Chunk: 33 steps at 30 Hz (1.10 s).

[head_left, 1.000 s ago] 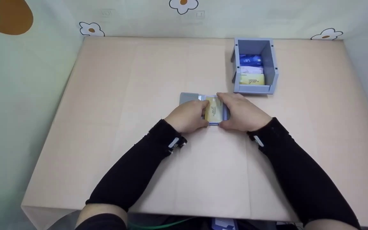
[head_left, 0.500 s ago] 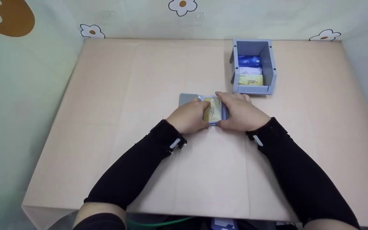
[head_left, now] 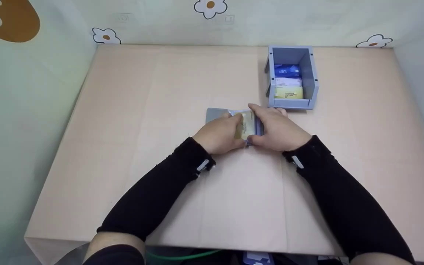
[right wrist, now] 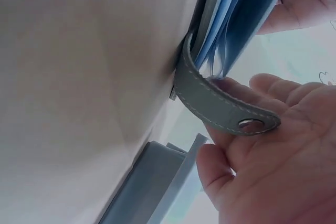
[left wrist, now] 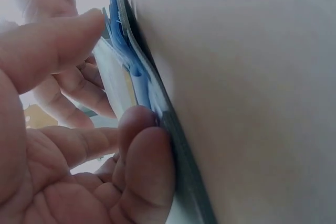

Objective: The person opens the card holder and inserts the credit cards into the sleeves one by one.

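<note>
Between the two hands, the yellow card [head_left: 247,125] shows less than it did a second ago; the right hand [head_left: 278,129] has crept leftward over it and the gap between the thumbs has narrowed. Left hand [head_left: 219,134] sits about where it was, knuckles up, fingers curled onto the left half of the grey card holder [head_left: 215,114], which lies open flat on the table [head_left: 142,110]. From the left wrist view, the thumb and a fingertip [left wrist: 142,124] pinch the edge of the blue sleeves [left wrist: 128,56] with the card among them. Right hand is arched over the holder's right half, fingers bent round its far edge; the snap strap [right wrist: 220,106] curls over those fingers in the right wrist view. Beyond the right hand, just past its fingertips, stands the grey bin [head_left: 310,79] with cards [head_left: 288,82] lying inside.
</note>
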Each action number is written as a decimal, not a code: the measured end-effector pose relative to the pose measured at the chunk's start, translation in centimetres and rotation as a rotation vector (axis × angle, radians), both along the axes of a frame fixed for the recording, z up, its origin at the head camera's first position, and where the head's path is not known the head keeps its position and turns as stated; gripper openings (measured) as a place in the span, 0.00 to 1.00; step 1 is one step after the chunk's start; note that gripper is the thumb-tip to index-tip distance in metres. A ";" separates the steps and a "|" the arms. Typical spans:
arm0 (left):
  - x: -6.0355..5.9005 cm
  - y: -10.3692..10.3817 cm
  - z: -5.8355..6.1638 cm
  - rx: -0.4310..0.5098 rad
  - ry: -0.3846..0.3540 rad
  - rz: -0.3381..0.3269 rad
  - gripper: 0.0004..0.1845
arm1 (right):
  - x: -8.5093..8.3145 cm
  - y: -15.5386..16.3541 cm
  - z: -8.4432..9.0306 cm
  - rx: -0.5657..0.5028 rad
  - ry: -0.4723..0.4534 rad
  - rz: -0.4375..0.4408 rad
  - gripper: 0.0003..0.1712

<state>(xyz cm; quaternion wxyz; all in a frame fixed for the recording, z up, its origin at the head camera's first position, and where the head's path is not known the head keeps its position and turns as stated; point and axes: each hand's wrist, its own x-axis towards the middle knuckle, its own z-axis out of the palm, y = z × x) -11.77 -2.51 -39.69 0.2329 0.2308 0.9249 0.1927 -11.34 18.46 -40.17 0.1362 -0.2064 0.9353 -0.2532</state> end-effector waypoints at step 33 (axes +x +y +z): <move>-0.2 -0.6 1.5 0.159 -0.073 0.219 0.38 | 0.2 -0.3 0.2 -0.073 0.026 -0.035 0.41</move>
